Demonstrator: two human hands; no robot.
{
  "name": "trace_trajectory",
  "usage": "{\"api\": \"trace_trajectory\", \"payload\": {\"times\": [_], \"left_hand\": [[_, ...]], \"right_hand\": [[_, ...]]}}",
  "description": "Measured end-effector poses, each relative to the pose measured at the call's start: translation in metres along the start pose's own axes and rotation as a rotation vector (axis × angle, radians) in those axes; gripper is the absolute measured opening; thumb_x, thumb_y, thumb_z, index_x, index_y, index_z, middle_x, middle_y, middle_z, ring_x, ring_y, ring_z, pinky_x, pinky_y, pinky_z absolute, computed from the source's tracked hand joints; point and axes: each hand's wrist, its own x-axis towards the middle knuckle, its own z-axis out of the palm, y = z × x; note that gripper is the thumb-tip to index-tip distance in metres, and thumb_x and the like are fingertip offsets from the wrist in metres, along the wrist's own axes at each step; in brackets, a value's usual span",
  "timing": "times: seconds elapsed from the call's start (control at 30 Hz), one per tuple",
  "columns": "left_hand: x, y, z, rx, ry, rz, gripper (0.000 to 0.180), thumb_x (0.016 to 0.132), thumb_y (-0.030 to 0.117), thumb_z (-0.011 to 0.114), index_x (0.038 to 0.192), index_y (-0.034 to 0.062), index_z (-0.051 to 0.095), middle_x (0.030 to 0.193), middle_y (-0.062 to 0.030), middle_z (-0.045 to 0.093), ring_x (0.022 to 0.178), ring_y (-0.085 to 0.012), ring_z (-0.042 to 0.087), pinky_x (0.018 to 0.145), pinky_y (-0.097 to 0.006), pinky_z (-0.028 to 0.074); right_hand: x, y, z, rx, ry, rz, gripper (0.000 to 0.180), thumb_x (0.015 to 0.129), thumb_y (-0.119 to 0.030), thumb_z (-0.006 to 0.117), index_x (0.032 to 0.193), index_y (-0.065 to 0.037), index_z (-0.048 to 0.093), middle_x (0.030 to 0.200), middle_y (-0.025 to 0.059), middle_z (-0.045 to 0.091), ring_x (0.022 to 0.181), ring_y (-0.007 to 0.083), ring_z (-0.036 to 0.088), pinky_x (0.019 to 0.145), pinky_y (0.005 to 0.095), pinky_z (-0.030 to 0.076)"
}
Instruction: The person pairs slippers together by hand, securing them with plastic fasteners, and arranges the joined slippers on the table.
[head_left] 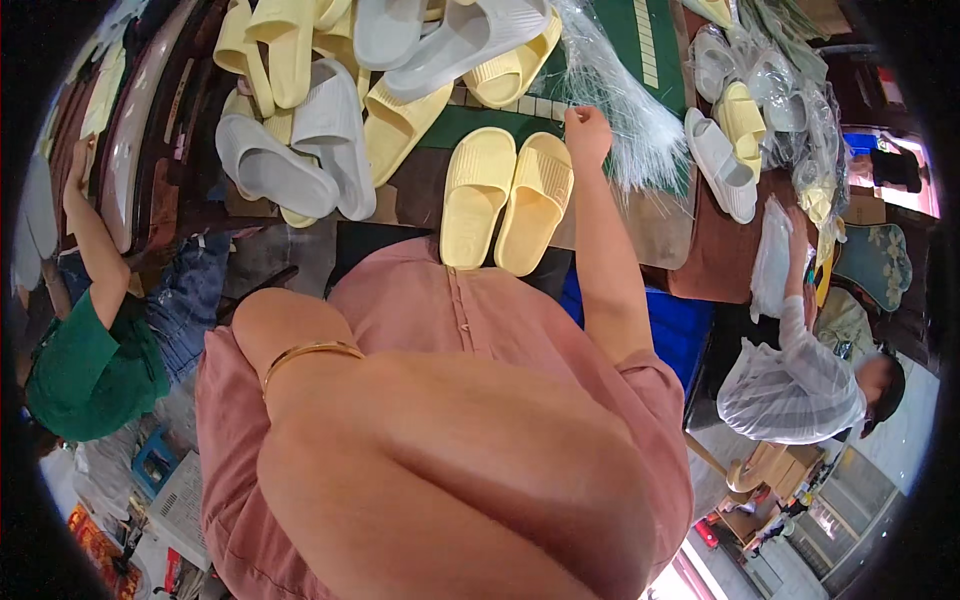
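Observation:
My left hand [450, 450] is raised very close in the foreground, below a gold bracelet [310, 350] on the wrist. It holds back its fingertips from sight past the lower edge. My right hand [588, 135] rests at the table with its fingers curled closed; whatever they pinch, if anything, is too small to make out. Just left of it stand two yellow slide slippers side by side, one [478, 195] and another [535, 205], at the table's near edge. Behind the right hand spreads a bundle of clear thin plastic strands [630, 115].
Yellow and grey slippers [275, 165] lie heaped at the far left. On the right are more slippers [720, 165] and clear plastic bags [815, 130]. A blue crate [680, 330] sits below the table. Co-workers are at both sides, one in a green top [100, 365], one in white [790, 385].

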Motion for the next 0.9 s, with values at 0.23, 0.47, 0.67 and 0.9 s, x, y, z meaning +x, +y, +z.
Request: {"api": "trace_trajectory", "payload": {"times": [0.23,0.47,0.67,0.9], "left_hand": [[-0.008,-0.004,0.003,-0.104,0.053,0.077,0.013,0.077,0.010,0.072,0.073,-0.0016,0.067,0.072,-0.0147,0.058,0.049,-0.0141,0.051,0.039,-0.020,0.038],[-0.003,0.004,0.000,0.001,0.022,-0.009,0.010,0.076,0.007,0.072,0.073,-0.0026,0.068,0.072,-0.0149,0.058,0.047,-0.0151,0.051,0.038,-0.022,0.038],[-0.018,0.000,-0.013,-0.174,-0.072,-0.027,0.012,0.077,0.009,0.072,0.077,-0.0020,0.067,0.074,-0.0136,0.058,0.050,-0.0151,0.052,0.038,-0.024,0.041],[-0.004,0.039,-0.051,-0.326,-0.224,-0.204,0.019,0.084,0.015,0.062,0.081,-0.0023,0.067,0.077,-0.0176,0.064,0.058,-0.0239,0.057,0.056,-0.037,0.047]], "right_hand": [[0.011,-0.016,0.005,-0.027,0.030,0.055,0.024,0.074,-0.029,0.065,0.085,-0.008,0.066,0.083,0.0114,0.068,0.079,0.0305,0.065,0.072,0.0416,0.052],[0.024,-0.013,0.011,-0.091,-0.012,0.125,0.023,0.073,-0.030,0.064,0.084,-0.009,0.068,0.082,0.0117,0.068,0.079,0.0301,0.066,0.073,0.0408,0.052],[0.020,-0.018,-0.001,-0.028,0.017,0.104,0.022,0.071,-0.027,0.064,0.081,-0.008,0.071,0.078,0.0123,0.068,0.074,0.0291,0.066,0.071,0.0390,0.051],[-0.003,-0.013,-0.039,0.310,0.051,0.068,0.020,0.071,-0.020,0.071,0.080,-0.002,0.069,0.071,0.0038,0.066,0.064,0.0108,0.058,0.062,0.0268,0.047]]}}
